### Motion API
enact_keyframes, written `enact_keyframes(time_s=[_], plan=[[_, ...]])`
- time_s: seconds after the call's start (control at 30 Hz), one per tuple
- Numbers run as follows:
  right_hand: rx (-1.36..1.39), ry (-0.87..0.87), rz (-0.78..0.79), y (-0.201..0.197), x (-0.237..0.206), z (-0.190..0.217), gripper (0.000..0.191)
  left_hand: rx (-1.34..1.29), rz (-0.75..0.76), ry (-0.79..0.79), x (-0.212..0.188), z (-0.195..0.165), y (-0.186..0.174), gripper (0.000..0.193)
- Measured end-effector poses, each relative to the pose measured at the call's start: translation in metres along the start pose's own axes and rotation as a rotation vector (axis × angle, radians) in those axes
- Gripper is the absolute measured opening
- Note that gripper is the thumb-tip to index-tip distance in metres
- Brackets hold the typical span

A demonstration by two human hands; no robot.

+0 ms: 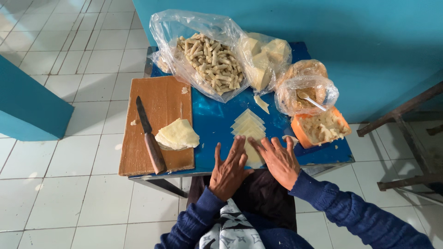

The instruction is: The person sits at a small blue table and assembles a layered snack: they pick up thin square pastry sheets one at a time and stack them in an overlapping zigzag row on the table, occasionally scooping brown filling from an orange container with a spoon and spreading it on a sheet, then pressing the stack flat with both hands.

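My left hand (229, 169) and my right hand (279, 160) lie flat, fingers spread, at the near edge of a small blue table (217, 124). Both press on the nearest of a row of thin pale dough squares (248, 124) that runs away from me; the piece under my palms is mostly hidden. Neither hand grips anything.
A wooden cutting board (157, 106) at left bears a brown-handled knife (150, 136) and a stack of dough sheets (177, 134). Behind are a clear bag of rolled sticks (210, 60), a bag of dough triangles (263, 57), a bag with a spoon (307, 94) and an orange tub of filling (320, 127).
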State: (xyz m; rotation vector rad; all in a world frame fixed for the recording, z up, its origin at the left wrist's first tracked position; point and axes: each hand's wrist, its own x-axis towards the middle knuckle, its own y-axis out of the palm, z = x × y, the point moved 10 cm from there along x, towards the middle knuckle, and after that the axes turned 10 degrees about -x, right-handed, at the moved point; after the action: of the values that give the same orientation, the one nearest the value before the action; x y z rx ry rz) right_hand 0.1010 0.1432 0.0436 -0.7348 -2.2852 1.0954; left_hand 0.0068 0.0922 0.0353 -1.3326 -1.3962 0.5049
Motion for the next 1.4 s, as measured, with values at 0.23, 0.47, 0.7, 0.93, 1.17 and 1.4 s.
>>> enact_keyframes(time_s=[0.23,0.47,0.7,0.93,1.17,1.4], plan=[[0.089,0.066,-0.073,0.000,0.007,-0.018,0.065,0.006,-0.001,0.025,0.003,0.000,-0.007,0.070],[0.932,0.033,-0.189,0.017,0.028,-0.041,0.081,-0.135,0.013,-0.030,0.001,0.014,-0.004,0.054],[0.411,0.140,0.034,0.032,0.018,-0.025,0.076,-0.177,-0.067,-0.064,0.009,0.026,-0.002,0.057],[-0.092,-0.012,-0.082,0.008,0.021,-0.015,0.063,-0.082,-0.059,-0.114,0.011,0.025,0.002,0.062],[0.094,-0.021,-0.134,-0.021,-0.004,-0.006,0.061,-0.141,-0.021,-0.143,0.014,0.030,0.010,0.065],[0.093,0.007,-0.112,-0.012,-0.011,0.017,0.070,-0.104,-0.014,-0.134,0.012,0.036,0.017,0.066]])
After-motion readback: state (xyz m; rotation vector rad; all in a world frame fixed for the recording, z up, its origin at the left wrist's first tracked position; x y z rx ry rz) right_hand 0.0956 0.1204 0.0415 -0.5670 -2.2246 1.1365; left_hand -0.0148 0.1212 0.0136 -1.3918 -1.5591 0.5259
